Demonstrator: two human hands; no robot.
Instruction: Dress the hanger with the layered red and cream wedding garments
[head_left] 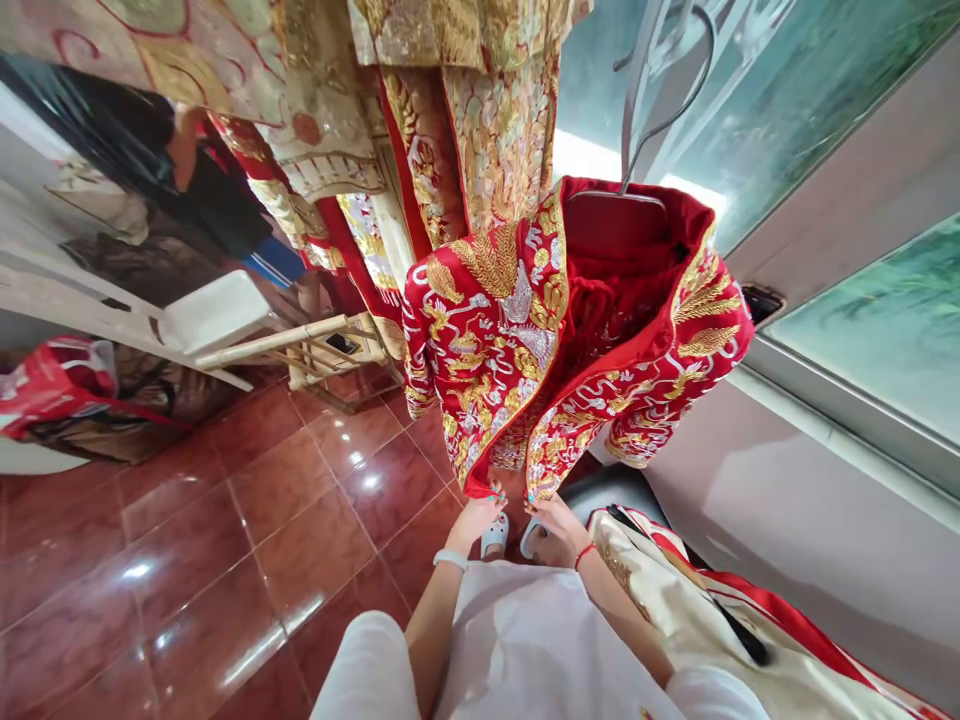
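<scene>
A red jacket (491, 345) with dense gold and silver embroidery hangs open at the front from a hanger (664, 130) with a curved metal hook. Its plain red lining shows inside the collar. My left hand (478, 517), below a white wristband, pinches the lower front corner of the jacket's left-side panel in view. Opposite it, my right hand (556, 514), with a red string at the wrist, grips the lower corner of the other panel. A narrow gap separates the two front edges between my hands.
Gold embroidered garments (502, 130) hang behind the jacket. At the left are a bamboo-like frame (300, 350), a white stool (217, 310), a red bag (56, 385) and a person in dark clothes (225, 200). Cream and red fabric (660, 570) lies at the lower right, beside a window wall.
</scene>
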